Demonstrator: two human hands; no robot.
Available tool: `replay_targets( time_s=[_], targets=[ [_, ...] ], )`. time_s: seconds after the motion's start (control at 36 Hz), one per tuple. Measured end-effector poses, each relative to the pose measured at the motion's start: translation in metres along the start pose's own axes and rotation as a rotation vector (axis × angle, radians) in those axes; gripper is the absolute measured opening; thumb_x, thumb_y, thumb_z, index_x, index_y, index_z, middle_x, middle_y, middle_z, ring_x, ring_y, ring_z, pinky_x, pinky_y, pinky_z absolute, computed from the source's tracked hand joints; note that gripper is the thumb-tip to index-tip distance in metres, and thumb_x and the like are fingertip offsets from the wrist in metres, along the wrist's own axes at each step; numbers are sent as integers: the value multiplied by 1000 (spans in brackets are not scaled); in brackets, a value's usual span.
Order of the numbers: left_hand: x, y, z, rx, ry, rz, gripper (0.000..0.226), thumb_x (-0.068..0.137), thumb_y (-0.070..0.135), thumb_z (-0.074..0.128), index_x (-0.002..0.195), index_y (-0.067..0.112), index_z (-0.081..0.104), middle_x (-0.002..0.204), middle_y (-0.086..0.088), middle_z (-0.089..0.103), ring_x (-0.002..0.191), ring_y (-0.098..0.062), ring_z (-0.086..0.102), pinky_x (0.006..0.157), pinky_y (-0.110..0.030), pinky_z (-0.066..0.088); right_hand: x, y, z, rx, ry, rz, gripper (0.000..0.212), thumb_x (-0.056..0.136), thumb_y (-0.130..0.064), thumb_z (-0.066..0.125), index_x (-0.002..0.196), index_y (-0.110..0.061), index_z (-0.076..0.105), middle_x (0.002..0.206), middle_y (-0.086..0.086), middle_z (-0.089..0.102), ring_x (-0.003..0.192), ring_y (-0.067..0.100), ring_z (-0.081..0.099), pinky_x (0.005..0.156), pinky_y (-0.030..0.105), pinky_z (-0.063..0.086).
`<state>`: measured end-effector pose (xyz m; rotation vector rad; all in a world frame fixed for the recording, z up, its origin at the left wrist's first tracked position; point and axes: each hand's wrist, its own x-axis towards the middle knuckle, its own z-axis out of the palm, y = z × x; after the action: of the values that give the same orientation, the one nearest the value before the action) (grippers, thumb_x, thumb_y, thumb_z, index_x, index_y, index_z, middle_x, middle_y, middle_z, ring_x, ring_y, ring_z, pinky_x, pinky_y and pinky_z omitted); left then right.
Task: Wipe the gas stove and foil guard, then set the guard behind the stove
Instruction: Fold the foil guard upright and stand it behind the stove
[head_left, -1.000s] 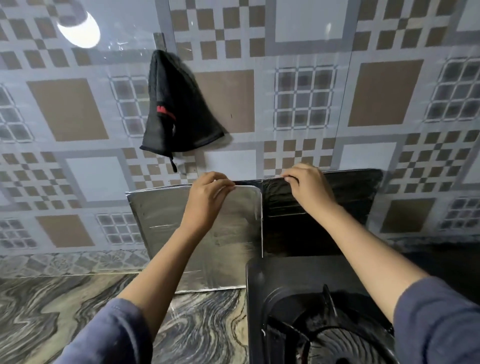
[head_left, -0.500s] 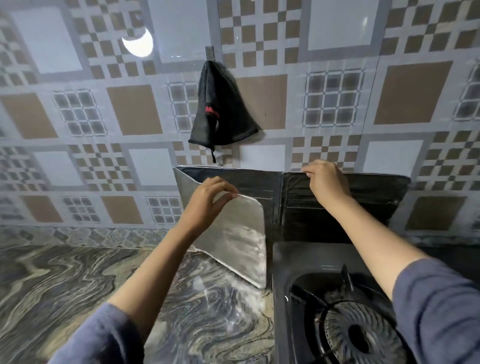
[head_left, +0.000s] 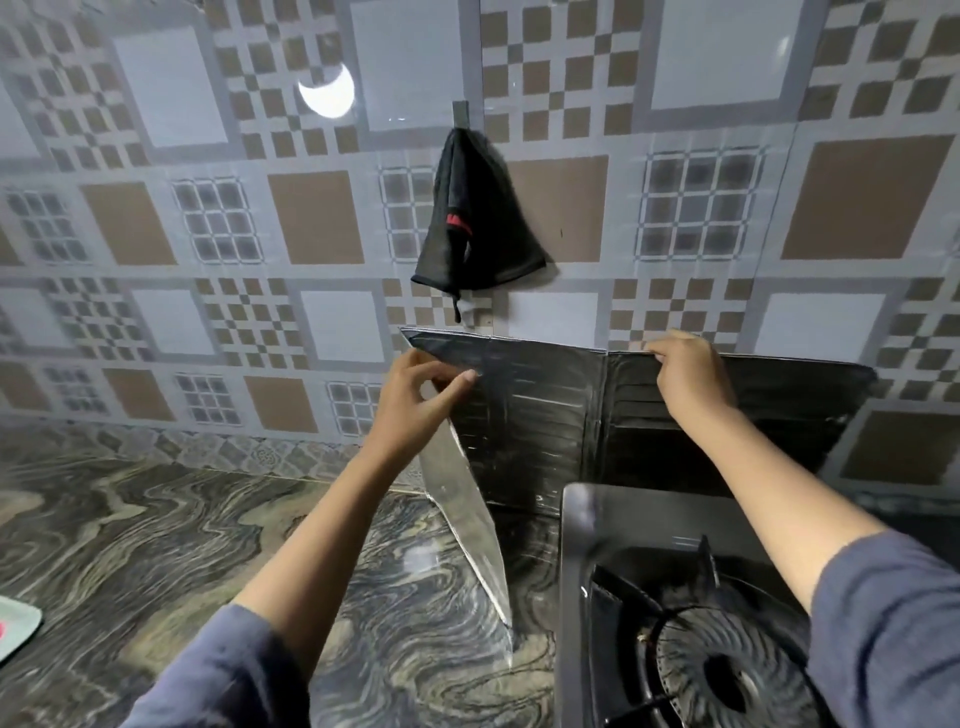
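Observation:
The folding foil guard (head_left: 540, 415) stands upright against the tiled wall behind the black gas stove (head_left: 670, 613). Its left panel is swung forward, edge-on toward me, beside the stove's left side. My left hand (head_left: 415, 400) pinches the top edge of that left panel. My right hand (head_left: 691, 374) grips the top edge of the guard's middle section near a fold. The stove's burner and pan support show at the bottom right.
A black cloth (head_left: 472, 223) hangs from a hook on the patterned wall above the guard. The marbled countertop (head_left: 156, 545) stretches left of the stove. A pale object (head_left: 15, 629) lies at the left edge of the counter.
The guard's left panel has swung from flat against the wall forward to stand edge-on beside the stove. My left hand moved with it; my right hand stayed on the top edge.

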<state>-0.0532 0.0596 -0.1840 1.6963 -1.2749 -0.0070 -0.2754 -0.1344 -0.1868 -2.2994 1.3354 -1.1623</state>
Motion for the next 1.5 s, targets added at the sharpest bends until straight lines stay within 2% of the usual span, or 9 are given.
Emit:
replay_targets(
  time_s=[0.11,0.22,0.39,0.53,0.64,0.81,0.94,1.31,1.5],
  targets=[
    [10,6,7,-114,-58,-243,63,83,29,66,139,22,38,144,-8,30,133,-23,32,110,-38,31,1,19,-13,-39,36,-45,47,82,22,34,112,3,65,121,21,59,109,38,56,96,39,45],
    [14,6,18,-412,-235,-377,77,78,21,64,145,23,27,152,-4,31,138,-23,33,113,-40,28,5,35,-26,-102,88,-25,34,87,13,42,110,3,65,115,21,62,103,39,58,88,45,51],
    [11,25,38,-607,-289,-349,55,90,-8,41,138,17,34,119,14,44,80,14,52,55,2,44,6,33,-25,-264,76,-112,32,92,-11,54,123,-8,59,121,12,63,109,32,56,89,38,46],
    [3,36,43,-632,-284,-352,45,90,-9,42,119,26,38,89,24,50,63,23,57,55,0,44,6,13,0,-187,-8,-234,37,92,-11,52,129,-13,53,127,8,58,113,29,53,95,38,43],
    [-1,36,41,-621,-284,-407,56,88,-3,49,139,17,36,118,16,48,116,-6,45,91,-22,36,9,16,9,-97,56,-246,33,90,2,50,118,-9,63,112,10,65,101,29,57,83,35,48],
    [-6,41,48,-653,-321,-401,54,85,-6,46,134,16,41,113,11,55,93,4,52,83,-16,41,15,37,-8,-53,131,-174,38,86,15,41,105,-1,69,97,17,66,94,33,56,82,38,50],
    [-5,44,56,-659,-423,-394,76,65,12,65,137,14,41,143,-2,45,126,-18,49,111,-40,35,16,60,-24,-44,185,-134,33,85,15,45,101,1,70,96,20,68,93,36,58,84,37,48],
    [43,61,97,-566,-366,-419,100,60,24,61,148,20,14,157,-6,12,142,-24,23,113,-39,23,20,83,-36,-33,205,-153,30,85,15,48,98,1,71,99,17,70,94,32,60,85,24,41],
    [60,40,114,-584,-287,-420,62,76,4,57,135,15,39,125,1,51,117,-18,48,99,-28,36,25,91,-35,-12,255,-228,26,82,15,54,94,2,73,88,18,71,81,33,62,80,29,47]
  ],
)
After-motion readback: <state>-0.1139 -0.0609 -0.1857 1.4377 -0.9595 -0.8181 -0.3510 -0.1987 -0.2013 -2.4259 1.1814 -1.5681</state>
